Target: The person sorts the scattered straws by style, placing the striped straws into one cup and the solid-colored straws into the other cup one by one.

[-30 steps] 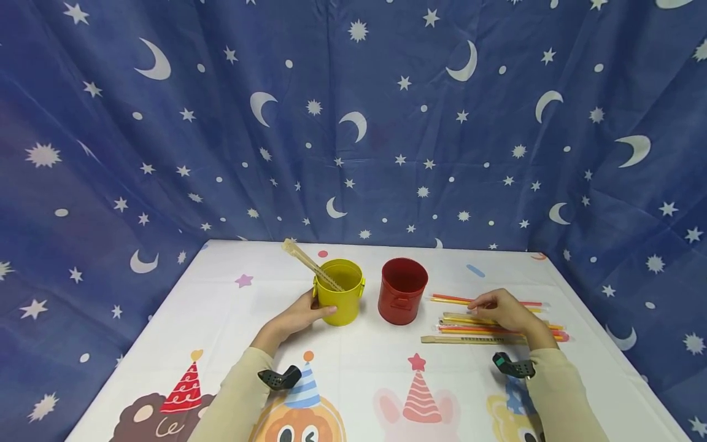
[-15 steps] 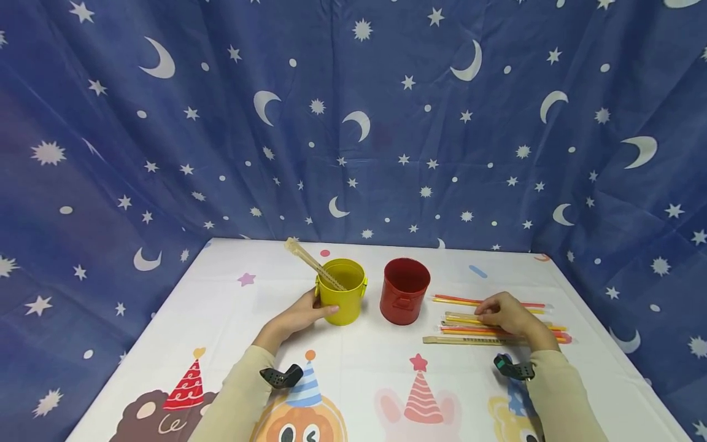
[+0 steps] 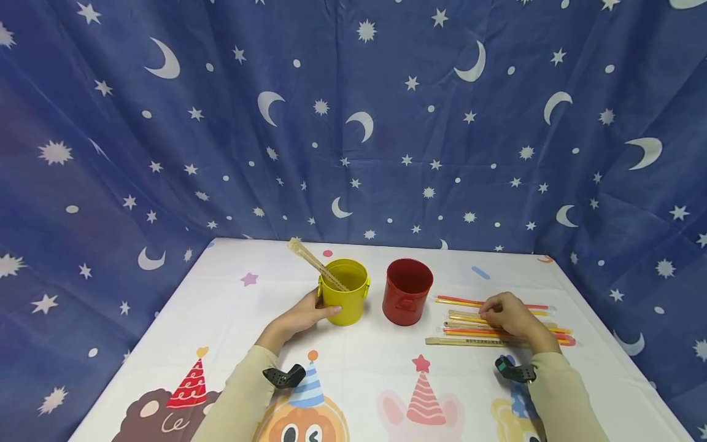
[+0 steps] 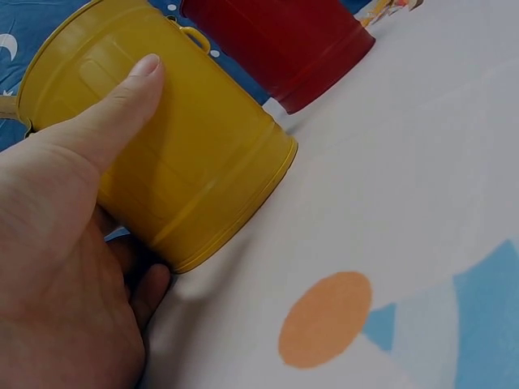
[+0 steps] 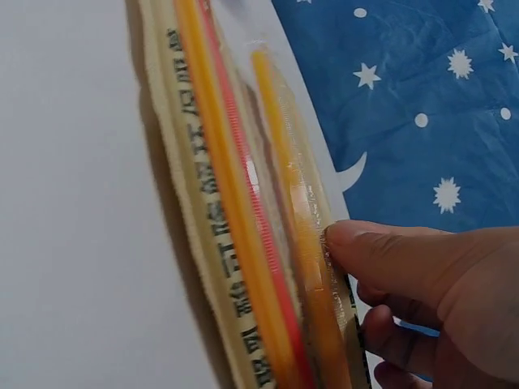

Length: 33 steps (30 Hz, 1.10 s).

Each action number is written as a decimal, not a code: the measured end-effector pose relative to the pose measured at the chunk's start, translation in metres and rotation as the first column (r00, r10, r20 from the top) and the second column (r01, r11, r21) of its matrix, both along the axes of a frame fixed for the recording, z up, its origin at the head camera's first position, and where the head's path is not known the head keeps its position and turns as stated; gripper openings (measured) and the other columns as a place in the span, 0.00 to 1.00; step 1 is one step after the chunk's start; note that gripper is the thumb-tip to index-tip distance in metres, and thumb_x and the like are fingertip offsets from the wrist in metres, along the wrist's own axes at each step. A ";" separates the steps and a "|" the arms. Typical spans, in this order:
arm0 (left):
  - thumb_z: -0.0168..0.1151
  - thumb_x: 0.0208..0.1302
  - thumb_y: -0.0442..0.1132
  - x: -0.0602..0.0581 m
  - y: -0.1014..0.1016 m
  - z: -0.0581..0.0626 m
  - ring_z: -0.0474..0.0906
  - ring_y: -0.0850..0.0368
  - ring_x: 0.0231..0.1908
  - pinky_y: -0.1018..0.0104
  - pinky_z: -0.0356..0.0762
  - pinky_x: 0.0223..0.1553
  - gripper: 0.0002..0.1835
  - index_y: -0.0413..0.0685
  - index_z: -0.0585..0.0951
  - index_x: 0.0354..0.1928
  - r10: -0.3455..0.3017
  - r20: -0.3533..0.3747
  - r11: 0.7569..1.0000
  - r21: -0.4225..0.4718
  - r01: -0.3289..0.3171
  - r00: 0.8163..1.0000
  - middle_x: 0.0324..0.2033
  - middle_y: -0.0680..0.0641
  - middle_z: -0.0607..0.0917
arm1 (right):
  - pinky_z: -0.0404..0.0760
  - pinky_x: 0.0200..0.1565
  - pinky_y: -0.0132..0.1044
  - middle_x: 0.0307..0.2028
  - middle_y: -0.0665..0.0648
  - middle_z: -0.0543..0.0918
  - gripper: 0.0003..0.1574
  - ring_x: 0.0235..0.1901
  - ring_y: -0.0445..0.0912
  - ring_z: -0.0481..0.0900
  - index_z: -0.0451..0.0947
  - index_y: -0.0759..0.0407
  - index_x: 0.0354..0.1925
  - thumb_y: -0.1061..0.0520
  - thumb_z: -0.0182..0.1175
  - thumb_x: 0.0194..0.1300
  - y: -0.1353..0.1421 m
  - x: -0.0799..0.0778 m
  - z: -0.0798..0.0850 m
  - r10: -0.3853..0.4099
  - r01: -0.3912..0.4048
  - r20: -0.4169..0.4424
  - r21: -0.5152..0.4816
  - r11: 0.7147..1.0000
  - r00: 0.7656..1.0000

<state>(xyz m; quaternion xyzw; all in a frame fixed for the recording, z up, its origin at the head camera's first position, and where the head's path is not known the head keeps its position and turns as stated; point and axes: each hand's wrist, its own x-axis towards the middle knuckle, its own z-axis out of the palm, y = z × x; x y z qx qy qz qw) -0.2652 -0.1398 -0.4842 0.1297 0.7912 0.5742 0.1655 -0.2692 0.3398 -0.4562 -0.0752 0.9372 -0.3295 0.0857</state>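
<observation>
Left hand (image 3: 301,316) grips yellow bucket (image 3: 347,309); right hand (image 3: 510,314) pinches packet (image 5: 314,182) towards table's (image 3: 364,362) right edge; picking stage, we judge, next wanting a clean lift

One bucket (image 3: 345,309) is coloured yellow, the other bucket (image 3: 405,310) dark red. The straws (image 5: 233,194) are tinted orange and red, while the tan paper wrappers (image 3: 461,341) are printed with dark characters. The white surface (image 3: 367,353) is patterned with cartoon animals, the blue curtain (image 3: 331,144) with white moons, stars and dots.
</observation>
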 end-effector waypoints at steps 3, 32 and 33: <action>0.67 0.66 0.52 0.000 0.000 -0.001 0.51 0.43 0.79 0.44 0.49 0.80 0.49 0.44 0.51 0.80 0.002 0.002 1.000 -0.001 -0.002 1.000 0.79 0.40 0.58 | 0.71 0.27 0.30 0.26 0.53 0.78 0.05 0.28 0.44 0.72 0.85 0.67 0.38 0.65 0.63 0.67 0.000 -0.001 0.001 0.000 0.001 -0.067 0.018 1.000 0.998; 0.67 0.66 0.52 -0.002 0.000 -0.001 0.54 0.43 0.79 0.44 0.50 0.80 0.49 0.43 0.52 0.80 0.011 0.018 1.000 -0.006 -0.011 1.000 0.78 0.40 0.60 | 0.76 0.29 0.25 0.30 0.43 0.80 0.15 0.28 0.36 0.72 0.84 0.71 0.46 0.59 0.65 0.69 -0.023 0.005 0.039 -0.188 0.028 -0.398 -0.375 0.926 0.898; 0.67 0.67 0.52 -0.002 0.000 -0.002 0.54 0.42 0.79 0.44 0.50 0.80 0.49 0.42 0.52 0.80 0.013 0.015 1.000 -0.006 -0.013 1.000 0.78 0.39 0.60 | 0.76 0.29 0.25 0.29 0.42 0.79 0.15 0.28 0.36 0.72 0.84 0.71 0.46 0.60 0.65 0.69 -0.024 0.005 0.040 -0.189 0.023 -0.397 -0.385 0.923 0.898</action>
